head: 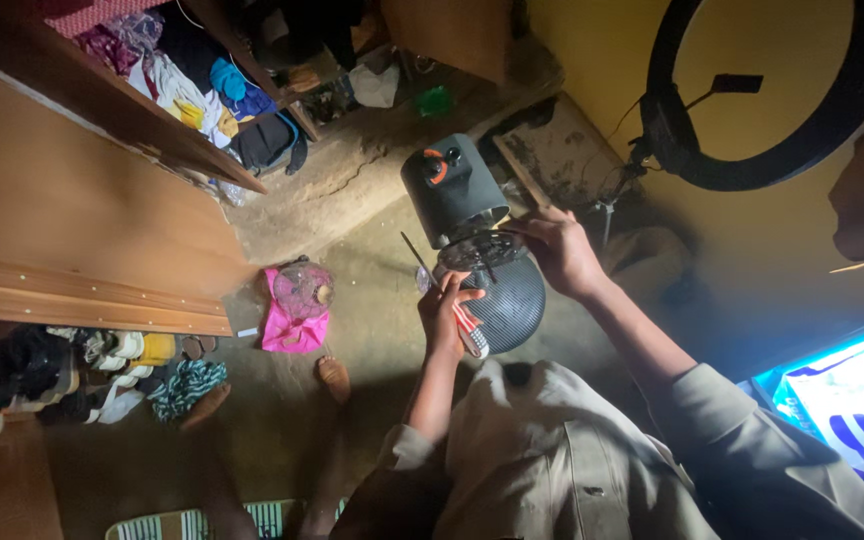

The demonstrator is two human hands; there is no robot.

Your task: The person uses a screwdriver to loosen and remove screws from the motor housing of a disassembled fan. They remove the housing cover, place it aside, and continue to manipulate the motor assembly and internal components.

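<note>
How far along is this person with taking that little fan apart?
Done, it seems: a round fan guard already lies off on a pink cloth on the floor. In hand: the left hand holds a screwdriver against the dark fan, while the right hand steadies its exposed middle. Left: the rear grille is still attached; the screws are too small to see.

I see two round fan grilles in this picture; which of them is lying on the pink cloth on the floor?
The pale grille, left of the hands, lies on the pink cloth. The dark grille is at the fan, beside the left hand.
</note>
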